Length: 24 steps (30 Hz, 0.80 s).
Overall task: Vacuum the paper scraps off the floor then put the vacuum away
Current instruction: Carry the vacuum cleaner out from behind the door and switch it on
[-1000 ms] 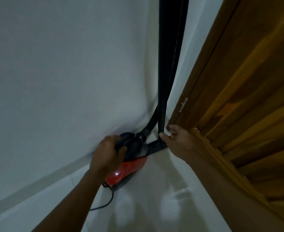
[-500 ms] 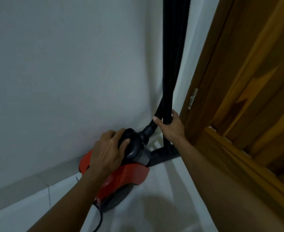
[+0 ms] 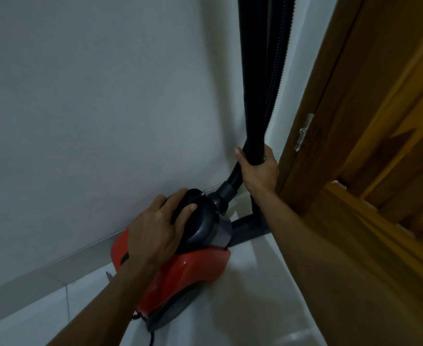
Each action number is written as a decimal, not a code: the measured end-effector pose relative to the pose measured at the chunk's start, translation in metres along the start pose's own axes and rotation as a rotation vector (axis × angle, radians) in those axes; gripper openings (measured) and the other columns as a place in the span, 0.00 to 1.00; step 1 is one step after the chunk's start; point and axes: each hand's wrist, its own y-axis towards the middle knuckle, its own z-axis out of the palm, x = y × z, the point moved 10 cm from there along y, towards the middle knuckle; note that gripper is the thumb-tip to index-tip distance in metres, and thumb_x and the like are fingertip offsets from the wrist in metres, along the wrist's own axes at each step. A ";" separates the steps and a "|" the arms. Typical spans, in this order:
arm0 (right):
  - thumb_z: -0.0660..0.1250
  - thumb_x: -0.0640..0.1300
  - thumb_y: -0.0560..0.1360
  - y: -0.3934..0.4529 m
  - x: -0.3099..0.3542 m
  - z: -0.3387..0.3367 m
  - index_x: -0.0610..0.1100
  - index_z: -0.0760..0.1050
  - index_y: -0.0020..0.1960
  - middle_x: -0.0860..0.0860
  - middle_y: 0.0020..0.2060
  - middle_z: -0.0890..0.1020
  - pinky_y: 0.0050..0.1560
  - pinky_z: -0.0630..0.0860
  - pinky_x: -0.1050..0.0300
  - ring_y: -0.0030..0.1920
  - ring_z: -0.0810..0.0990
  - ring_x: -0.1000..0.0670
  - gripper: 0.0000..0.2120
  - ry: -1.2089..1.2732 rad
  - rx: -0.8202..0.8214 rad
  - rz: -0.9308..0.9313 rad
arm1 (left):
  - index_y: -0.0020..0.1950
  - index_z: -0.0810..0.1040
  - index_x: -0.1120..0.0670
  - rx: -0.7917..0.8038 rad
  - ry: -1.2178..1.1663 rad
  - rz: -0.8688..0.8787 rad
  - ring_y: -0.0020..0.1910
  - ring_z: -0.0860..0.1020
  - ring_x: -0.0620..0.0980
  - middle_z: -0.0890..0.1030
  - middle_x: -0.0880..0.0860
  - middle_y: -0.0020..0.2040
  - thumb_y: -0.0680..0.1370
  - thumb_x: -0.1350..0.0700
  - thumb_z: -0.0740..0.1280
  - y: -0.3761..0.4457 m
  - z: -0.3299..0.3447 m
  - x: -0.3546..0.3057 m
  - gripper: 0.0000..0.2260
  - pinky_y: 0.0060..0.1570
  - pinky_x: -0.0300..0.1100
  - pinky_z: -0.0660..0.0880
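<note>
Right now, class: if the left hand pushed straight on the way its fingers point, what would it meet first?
The left hand already rests on the vacuum's dark dome; beyond that, probably the hose cuff, though depth is unclear.

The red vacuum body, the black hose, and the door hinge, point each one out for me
Red vacuum body (image 3: 193,270), head view, on its red shell.
Black hose (image 3: 277,71), head view, on the ribbed stretch above the right hand.
Door hinge (image 3: 304,132), head view, on its metal plate.

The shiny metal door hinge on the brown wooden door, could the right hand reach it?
Probably yes. The right hand grips the black ribbed vacuum hose beside the metal door hinge, nothing between, but must let go first.
</note>
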 end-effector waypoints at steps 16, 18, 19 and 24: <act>0.73 0.53 0.75 -0.020 0.011 -0.009 0.58 0.61 0.79 0.50 0.63 0.81 0.62 0.79 0.46 0.58 0.81 0.51 0.36 0.023 -0.100 -0.066 | 0.60 0.84 0.44 -0.094 -0.012 0.122 0.24 0.77 0.55 0.77 0.51 0.32 0.76 0.37 0.59 -0.001 -0.013 0.004 0.21 0.23 0.43 0.69; 0.73 0.52 0.75 -0.025 0.014 -0.010 0.58 0.61 0.78 0.50 0.63 0.81 0.60 0.80 0.46 0.58 0.81 0.50 0.36 0.034 -0.093 -0.075 | 0.60 0.84 0.45 -0.098 -0.053 0.118 0.25 0.77 0.55 0.77 0.51 0.32 0.76 0.36 0.59 -0.004 -0.018 0.009 0.22 0.23 0.44 0.71; 0.73 0.52 0.75 -0.027 0.015 -0.011 0.57 0.62 0.78 0.50 0.63 0.81 0.59 0.81 0.46 0.58 0.82 0.50 0.35 0.040 -0.091 -0.081 | 0.59 0.85 0.45 -0.098 -0.068 0.120 0.25 0.77 0.55 0.77 0.51 0.32 0.76 0.36 0.59 -0.005 -0.019 0.010 0.22 0.24 0.44 0.71; 0.74 0.50 0.75 -0.040 0.024 -0.013 0.54 0.64 0.78 0.49 0.61 0.82 0.59 0.81 0.47 0.58 0.82 0.51 0.34 0.028 -0.077 -0.088 | 0.60 0.84 0.45 -0.057 -0.129 0.089 0.29 0.79 0.53 0.79 0.51 0.33 0.76 0.35 0.59 -0.013 -0.035 0.019 0.23 0.28 0.46 0.75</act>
